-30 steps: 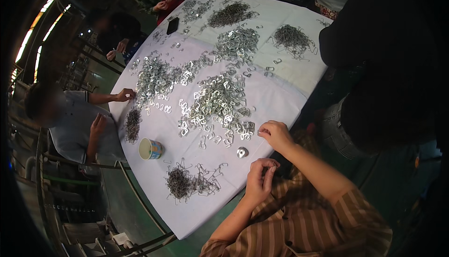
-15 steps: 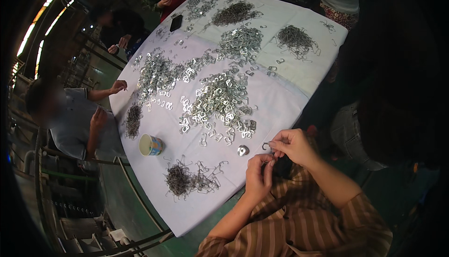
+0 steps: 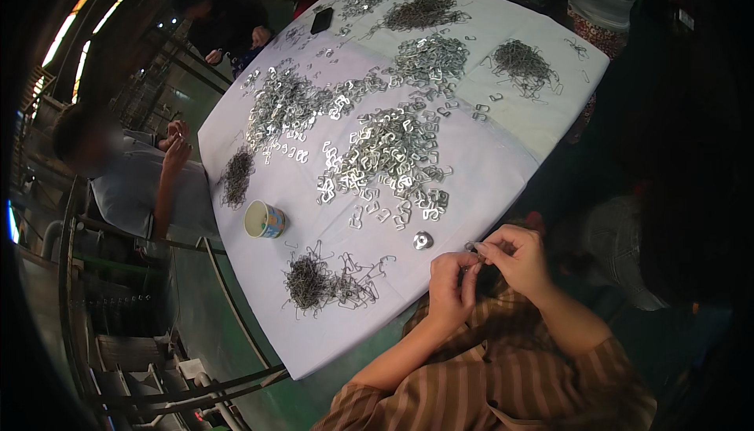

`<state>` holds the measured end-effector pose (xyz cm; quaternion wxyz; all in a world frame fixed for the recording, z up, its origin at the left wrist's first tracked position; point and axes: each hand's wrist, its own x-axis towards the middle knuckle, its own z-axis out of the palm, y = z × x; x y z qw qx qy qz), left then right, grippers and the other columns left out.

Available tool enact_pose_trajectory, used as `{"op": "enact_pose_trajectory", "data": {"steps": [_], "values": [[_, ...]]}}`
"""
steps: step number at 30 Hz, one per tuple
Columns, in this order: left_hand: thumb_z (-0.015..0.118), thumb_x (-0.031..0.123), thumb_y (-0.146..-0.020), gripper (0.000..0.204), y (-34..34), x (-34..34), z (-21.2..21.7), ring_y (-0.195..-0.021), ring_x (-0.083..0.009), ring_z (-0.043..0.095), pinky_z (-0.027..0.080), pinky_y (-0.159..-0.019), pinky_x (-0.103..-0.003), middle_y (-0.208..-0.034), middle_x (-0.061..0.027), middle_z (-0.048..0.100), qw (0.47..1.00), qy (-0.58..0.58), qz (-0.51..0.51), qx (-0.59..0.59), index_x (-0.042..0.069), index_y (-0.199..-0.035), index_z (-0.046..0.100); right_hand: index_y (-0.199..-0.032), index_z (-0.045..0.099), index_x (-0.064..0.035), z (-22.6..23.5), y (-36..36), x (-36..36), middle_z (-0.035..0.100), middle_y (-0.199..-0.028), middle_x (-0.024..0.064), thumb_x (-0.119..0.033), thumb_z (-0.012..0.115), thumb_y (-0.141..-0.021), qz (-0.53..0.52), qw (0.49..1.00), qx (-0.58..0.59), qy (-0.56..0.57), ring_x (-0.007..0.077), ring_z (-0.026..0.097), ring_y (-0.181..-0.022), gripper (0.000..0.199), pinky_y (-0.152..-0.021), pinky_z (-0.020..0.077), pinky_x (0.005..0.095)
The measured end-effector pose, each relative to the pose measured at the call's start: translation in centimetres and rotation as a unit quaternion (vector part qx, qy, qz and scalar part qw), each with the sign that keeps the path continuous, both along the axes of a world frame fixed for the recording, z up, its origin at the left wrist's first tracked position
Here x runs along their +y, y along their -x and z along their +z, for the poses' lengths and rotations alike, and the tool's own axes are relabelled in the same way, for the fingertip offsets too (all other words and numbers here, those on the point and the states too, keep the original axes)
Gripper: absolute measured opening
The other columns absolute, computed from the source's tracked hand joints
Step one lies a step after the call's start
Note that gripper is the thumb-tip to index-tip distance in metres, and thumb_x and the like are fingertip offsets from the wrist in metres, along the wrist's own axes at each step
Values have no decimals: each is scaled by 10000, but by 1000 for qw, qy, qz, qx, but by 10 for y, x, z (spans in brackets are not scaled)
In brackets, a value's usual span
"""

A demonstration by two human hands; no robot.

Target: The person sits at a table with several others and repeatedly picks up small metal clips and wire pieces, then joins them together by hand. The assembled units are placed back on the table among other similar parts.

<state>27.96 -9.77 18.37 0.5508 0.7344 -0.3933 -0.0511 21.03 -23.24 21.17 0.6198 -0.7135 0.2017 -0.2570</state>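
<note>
- The white table (image 3: 487, 172) carries several heaps: a broad spread of shiny metal clips (image 3: 389, 156) in the middle, and a dark tangle of wire hooks (image 3: 314, 282) near the person's edge. A paper cup (image 3: 263, 219) stands upright to the left, and a small round metal disc (image 3: 422, 239) lies alone just beyond the hands.
- The person's two forearms, in brown striped sleeves, come up from the lower edge and meet just off the near table edge, over the lap rather than over the cloth.
- The right hand (image 3: 518, 258) is curled, thumb and forefinger pinched on a small metal piece (image 3: 471, 247) (too small to tell whether it is a clip or a hook).
- The left hand (image 3: 449, 286) is also curled, fingertips turned up toward that same piece and almost touching the right hand; whether it actually grips anything cannot be told.
- Judged from this pose, the fitting would go best with the piece held steady between the right fingertips while the left hand works close against it, both hands staying near the table edge so a dropped part lands on the cloth.
- A co-worker's hands (image 3: 177, 140) are raised at the far left side of the table, well apart.
</note>
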Motion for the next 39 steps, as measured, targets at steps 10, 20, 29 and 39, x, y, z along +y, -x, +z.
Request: {"op": "enact_pose_trajectory", "data": {"steps": [10, 20, 29, 39], "values": [[653, -34, -796, 161, 0, -1, 1, -772, -273, 555, 398, -775, -376, -826, -72, 582, 1000, 9, -10, -28, 61, -906, 583, -772, 676, 12, 8, 10, 7, 637, -702, 78, -3, 726, -791, -29, 986, -10, 162, 140, 596, -562, 55, -513, 451, 264], [687, -35, -770, 202, -6, 7, 2, -832, -286, 581, 429, -795, -373, -898, -77, 632, 997, -23, -45, -56, 53, -933, 607, -781, 672, 5, 7, 13, 12, 627, -697, 82, 4, 718, -791, -30, 983, -14, 178, 169, 586, -560, 47, -513, 442, 281], [699, 96, -793, 54, -109, 96, -10, -799, -281, 615, 493, -725, -386, -839, -65, 676, 900, -331, 100, -266, 71, -841, 707, -820, 670, 4, -1, 22, 6, 639, -705, 83, -18, 706, -819, -36, 988, 2, 153, 172, 611, -574, 42, -514, 454, 286], [600, 99, -770, 67, -135, 124, -17, -773, -269, 638, 495, -720, -391, -775, -99, 660, 816, -479, 30, -321, 65, -729, 641, -866, 673, 19, -1, 20, 8, 657, -745, 91, 15, 691, -823, -15, 994, 36, 98, 168, 644, -640, 47, -563, 484, 272]]}}
